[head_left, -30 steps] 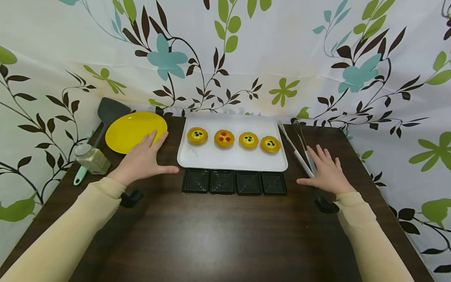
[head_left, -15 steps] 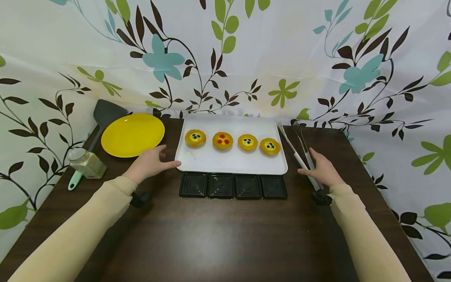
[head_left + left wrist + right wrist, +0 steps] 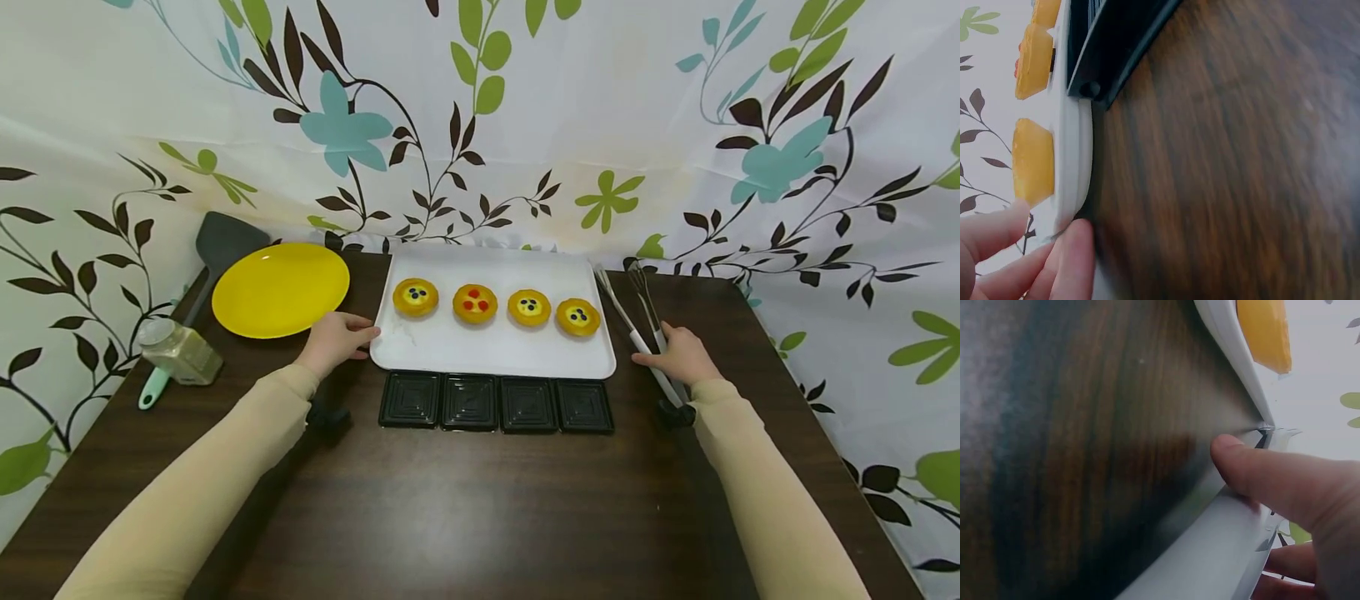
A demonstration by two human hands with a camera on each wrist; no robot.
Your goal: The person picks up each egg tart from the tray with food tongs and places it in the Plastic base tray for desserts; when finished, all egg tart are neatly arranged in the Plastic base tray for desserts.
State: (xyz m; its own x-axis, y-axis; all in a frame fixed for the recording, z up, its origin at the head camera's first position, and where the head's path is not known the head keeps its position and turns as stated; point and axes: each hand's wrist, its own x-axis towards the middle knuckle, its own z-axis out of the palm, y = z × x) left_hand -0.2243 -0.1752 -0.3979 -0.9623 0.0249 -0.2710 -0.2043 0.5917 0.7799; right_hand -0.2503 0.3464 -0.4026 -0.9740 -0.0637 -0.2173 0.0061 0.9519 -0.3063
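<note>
Spread near the yellow plate [image 3: 281, 290] a second ago, the left hand [image 3: 337, 342] now curls, half-closed, round the left rim of the white tray [image 3: 487, 352] near the counter's [image 3: 480, 500] back edge; the right hand [image 3: 684, 357], bent inward, grips the tongs [image 3: 664, 385].

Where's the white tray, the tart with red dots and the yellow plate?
White tray [image 3: 480, 352]: head view, bare front part.
Red-dotted tart [image 3: 475, 305]: head view, middle of its top.
Yellow plate [image 3: 281, 290]: head view, bare middle.
</note>
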